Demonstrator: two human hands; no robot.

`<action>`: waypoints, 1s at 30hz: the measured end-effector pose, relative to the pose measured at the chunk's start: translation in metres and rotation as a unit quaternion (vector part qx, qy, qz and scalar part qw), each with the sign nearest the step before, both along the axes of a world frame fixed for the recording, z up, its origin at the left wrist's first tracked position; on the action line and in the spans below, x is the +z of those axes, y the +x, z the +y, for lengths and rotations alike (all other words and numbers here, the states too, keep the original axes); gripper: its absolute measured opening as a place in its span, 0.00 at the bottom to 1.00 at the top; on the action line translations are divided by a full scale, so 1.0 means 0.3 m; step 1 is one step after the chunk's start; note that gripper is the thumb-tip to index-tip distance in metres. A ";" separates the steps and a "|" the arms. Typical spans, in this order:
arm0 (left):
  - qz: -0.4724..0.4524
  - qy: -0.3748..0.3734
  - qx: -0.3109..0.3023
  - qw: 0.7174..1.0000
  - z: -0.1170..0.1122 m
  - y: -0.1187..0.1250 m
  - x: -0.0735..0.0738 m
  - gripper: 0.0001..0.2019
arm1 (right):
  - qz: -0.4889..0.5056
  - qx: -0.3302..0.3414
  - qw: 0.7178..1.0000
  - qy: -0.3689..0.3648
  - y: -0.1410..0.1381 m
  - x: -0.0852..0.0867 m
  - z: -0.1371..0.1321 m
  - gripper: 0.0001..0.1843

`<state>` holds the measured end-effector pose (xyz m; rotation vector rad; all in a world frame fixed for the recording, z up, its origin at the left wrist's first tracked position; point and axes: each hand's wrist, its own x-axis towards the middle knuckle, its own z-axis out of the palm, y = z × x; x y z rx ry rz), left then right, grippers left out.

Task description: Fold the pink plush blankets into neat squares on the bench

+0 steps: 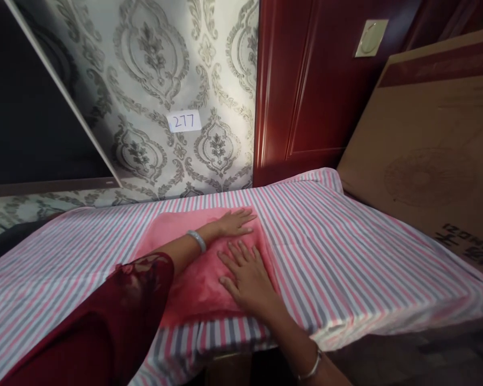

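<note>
A soft, square piece of pink-red plush cloth [201,281] lies flat on a striped sheet [326,241]; whether it is a cushion cover or a folded cloth I cannot tell. My left hand [236,222] rests open near its far right corner, fingers stretched to the right. Closer to me, my right hand [251,276] presses down flat on the right side of the plush, with its fingers spread. Neither hand grips anything. My left forearm crosses over the plush and hides part of its left side.
The pink, grey and white sheet covers a table and hangs over the front edge. A large cardboard box [430,139] leans at the right. Behind are a dark screen [36,107], patterned wallpaper with a "277" label [184,121], and a red wooden panel [306,80].
</note>
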<state>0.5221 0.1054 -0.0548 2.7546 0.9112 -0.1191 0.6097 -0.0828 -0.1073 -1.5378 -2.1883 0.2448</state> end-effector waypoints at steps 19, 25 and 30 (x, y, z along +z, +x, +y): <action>-0.024 0.006 0.077 0.997 0.009 0.005 -0.064 0.43 | -0.009 -0.004 1.000 0.000 0.004 -0.025 0.002 0.32; 0.002 -0.009 0.085 0.996 -0.016 0.012 -0.001 0.43 | -0.062 -0.016 0.998 0.008 -0.008 -0.017 -0.001 0.31; -0.043 0.121 0.157 0.979 -0.098 -0.106 0.040 0.37 | -0.087 -0.012 0.996 -0.009 0.003 0.008 -0.002 0.29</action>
